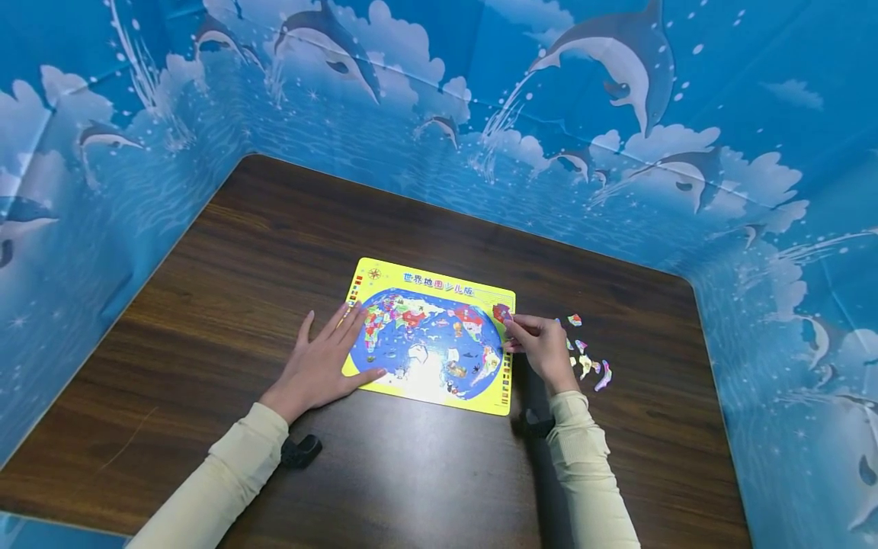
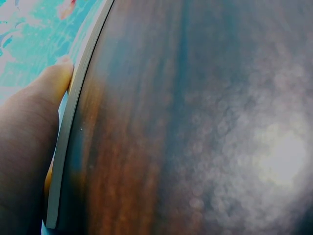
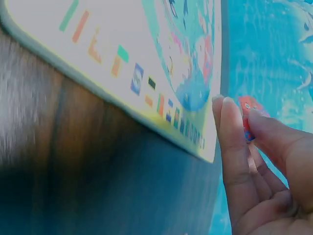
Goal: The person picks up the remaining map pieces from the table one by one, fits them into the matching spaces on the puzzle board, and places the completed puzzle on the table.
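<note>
A yellow-bordered world map puzzle board [image 1: 439, 280] lies flat on the dark wooden table, its blue map mostly filled with coloured pieces. On the board's left side rests my left hand [image 1: 321, 366], fingers spread and straight; its thumb shows against the board's edge [image 2: 66, 142] in the left wrist view. Between thumb and fingers my right hand [image 1: 545, 351] pinches a red puzzle piece [image 1: 502, 312] at the board's right edge. The same red piece [image 3: 247, 105] appears between the fingertips in the right wrist view, partly hidden by the thumb.
Several loose puzzle pieces [image 1: 585, 364] lie on the table [image 1: 645, 427] to the right of the board, some partly hidden by my right hand. A blue curtain with dolphins [image 1: 466, 183] stands around the table's back and sides. Glare covers the board's lower middle.
</note>
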Motion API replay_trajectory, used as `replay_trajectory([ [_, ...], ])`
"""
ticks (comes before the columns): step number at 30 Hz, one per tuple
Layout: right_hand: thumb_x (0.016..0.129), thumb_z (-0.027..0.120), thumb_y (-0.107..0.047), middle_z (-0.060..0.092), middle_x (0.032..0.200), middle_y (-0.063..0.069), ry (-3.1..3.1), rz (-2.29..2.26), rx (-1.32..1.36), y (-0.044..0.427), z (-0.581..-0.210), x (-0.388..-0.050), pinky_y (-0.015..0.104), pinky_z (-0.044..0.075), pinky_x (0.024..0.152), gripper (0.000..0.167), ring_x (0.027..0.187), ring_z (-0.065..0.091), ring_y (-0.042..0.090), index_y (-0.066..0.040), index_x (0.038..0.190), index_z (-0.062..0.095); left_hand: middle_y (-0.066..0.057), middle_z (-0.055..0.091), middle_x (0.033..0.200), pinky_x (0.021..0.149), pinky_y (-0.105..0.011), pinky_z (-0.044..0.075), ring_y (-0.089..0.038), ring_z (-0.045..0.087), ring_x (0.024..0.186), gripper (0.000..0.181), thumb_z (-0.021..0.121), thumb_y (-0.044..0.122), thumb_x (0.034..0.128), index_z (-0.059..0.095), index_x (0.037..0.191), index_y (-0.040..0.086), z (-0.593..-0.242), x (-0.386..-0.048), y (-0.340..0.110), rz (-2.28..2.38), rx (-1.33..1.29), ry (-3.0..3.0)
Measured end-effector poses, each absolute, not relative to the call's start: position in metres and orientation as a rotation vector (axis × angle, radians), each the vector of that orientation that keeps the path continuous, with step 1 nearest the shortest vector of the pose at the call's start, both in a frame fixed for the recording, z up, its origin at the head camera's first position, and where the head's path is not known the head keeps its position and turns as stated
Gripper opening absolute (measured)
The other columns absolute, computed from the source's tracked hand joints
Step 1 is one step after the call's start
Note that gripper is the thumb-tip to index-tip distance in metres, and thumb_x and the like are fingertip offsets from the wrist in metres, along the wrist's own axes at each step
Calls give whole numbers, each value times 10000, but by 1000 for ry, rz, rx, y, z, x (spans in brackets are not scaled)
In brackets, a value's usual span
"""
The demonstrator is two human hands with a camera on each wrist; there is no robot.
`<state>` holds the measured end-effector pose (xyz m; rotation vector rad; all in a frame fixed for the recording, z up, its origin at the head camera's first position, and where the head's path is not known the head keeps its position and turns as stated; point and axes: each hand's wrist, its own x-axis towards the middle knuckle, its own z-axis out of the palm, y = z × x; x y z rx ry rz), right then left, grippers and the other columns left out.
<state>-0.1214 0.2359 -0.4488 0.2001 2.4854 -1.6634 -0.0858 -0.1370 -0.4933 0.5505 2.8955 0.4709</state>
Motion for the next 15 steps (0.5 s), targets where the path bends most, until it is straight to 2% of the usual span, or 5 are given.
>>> replay_trajectory([
  [6,1060,600,-129,707,974,207,2507,-1539,147,222,-449,-126,253,608,710,327,754,687,199,50,1326,663,-85,127,1731,1213,-676,-64,-303,58,1601,1071,550,757,903,180,1661,98,-493,-86,-137,455,545,2895],
  [15,990,708,-99,757,903,242,2455,-1714,252,208,-452,-132,313,629,678,208,692,761,220,86,1087,712,-82,138,1728,1213,-679,-55,-302,61,1600,1068,554,753,903,184,1660,96,-493,-86,-137,440,547,2900],
])
